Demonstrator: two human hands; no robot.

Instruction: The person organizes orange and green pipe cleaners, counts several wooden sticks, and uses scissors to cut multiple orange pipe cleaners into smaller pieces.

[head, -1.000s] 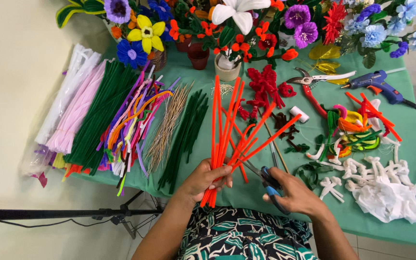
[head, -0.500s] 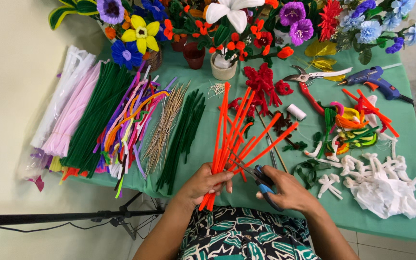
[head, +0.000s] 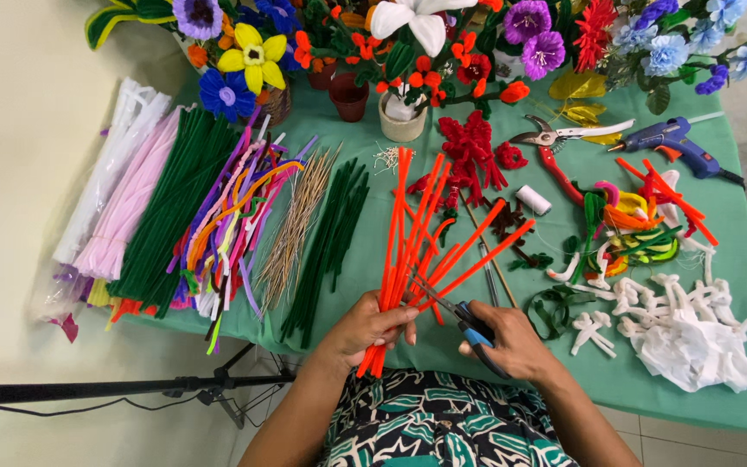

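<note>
1. Since half a second ago the hands have barely shifted; the left hand point(head: 372, 327) keeps its grip on the bundle of orange pipe cleaners point(head: 421, 251), and the scissors point(head: 464, 322) stay against the stems near the grip.
2. The left hand is curled around the lower part of the bundle, fingers wrapped over the front, with the short ends sticking out below toward the patterned clothing point(head: 430, 428).
3. The pipe cleaners fan upward and to the right from that grip, their tips spreading over the surface point(head: 365, 259).
4. The right hand point(head: 512, 344) is closed through the blue handles of the scissors, wrist angled in from the right; the blades point up-left into the bundle, just beside the left fingers.
5. Both forearms reach in from the bottom edge, elbows out of view.
6. The surface is covered with a green cloth. On its left lie bundles of white and pink stems point(head: 118, 203), dark green stems point(head: 175, 212), mixed coloured stems point(head: 235, 225) and thin tan sticks point(head: 297, 229).
7. On the right lie red-handled pliers point(head: 559, 151), a blue glue gun point(head: 676, 143), a small white spool point(head: 533, 200) and a heap of white twisted pieces point(head: 685, 324).
8. Along the far edge stand pots of handmade flowers point(head: 425, 39) in many colours.
9. A pale floor point(head: 10, 130) shows to the left, with a dark stand point(head: 114, 389) below the surface.
</note>
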